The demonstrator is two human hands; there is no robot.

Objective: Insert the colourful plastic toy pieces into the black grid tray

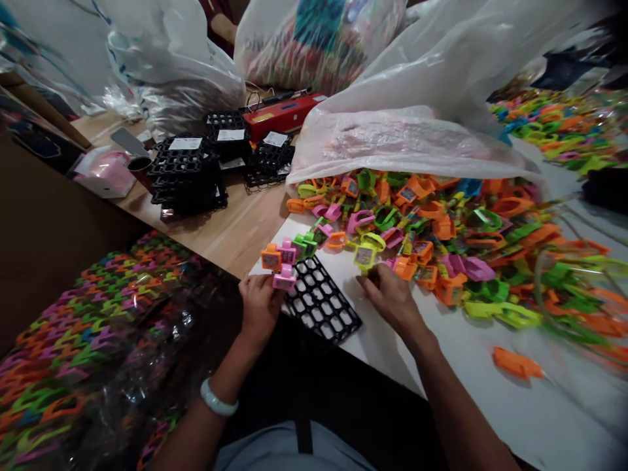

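- The black grid tray [326, 304] lies on the white surface [383, 353], its near edge toward the person.
- Left hand [258, 297]: at the tray's left edge, fingers curled and pinching a pink toy watch [284, 278]; the exact thumb contact is hard to see.
- Right hand [390, 294]: right of the tray, thumb and fingers closed on the lower end of a yellow toy watch [364, 255].
- Orange toy watch [271, 257] and green toy watches [305, 245]: by the tray's far left end.
- Heap of mixed toy watches [441, 235]: beyond and right of the tray, partly under a white plastic bag [407, 137].
- Stacked black trays [184, 173]: beyond the tray, to its left.
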